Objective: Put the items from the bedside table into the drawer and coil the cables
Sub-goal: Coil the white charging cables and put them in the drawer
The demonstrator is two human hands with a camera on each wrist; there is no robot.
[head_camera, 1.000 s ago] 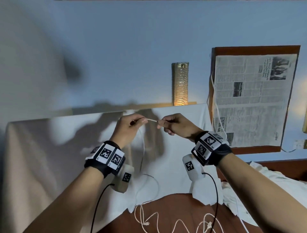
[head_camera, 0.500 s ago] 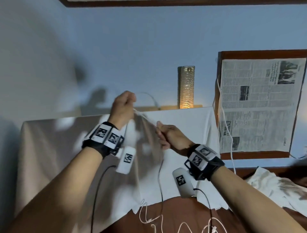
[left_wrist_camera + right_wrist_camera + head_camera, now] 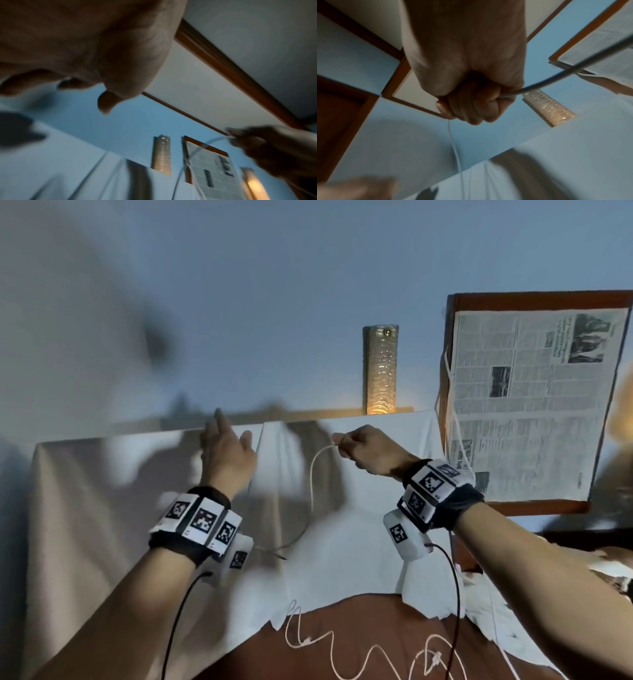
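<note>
A thin white cable (image 3: 312, 474) hangs in a loop in front of the white sheet. My right hand (image 3: 342, 440) pinches its upper end, fingers curled round it, and the right wrist view shows that fist (image 3: 471, 105) with the cable (image 3: 453, 142) dropping below it. My left hand (image 3: 227, 440) is raised to the left of the cable with its fingers spread and holds nothing. It is blurred in the head view. In the left wrist view its fingers (image 3: 104, 104) hang free. More of the cable (image 3: 342, 652) lies in waves on the brown surface at the bottom.
A white sheet (image 3: 102, 491) covers the furniture ahead. Behind it a lit wall lamp (image 3: 380, 371) stands against the blue wall. At the right a newspaper (image 3: 531, 405) covers a wood-framed panel, and another white cable (image 3: 448, 405) hangs along its left edge.
My left hand has let go of the cable, dropped lower and opened. My right hand has risen to the right, still pinching the cable, which now sags in a loop.
</note>
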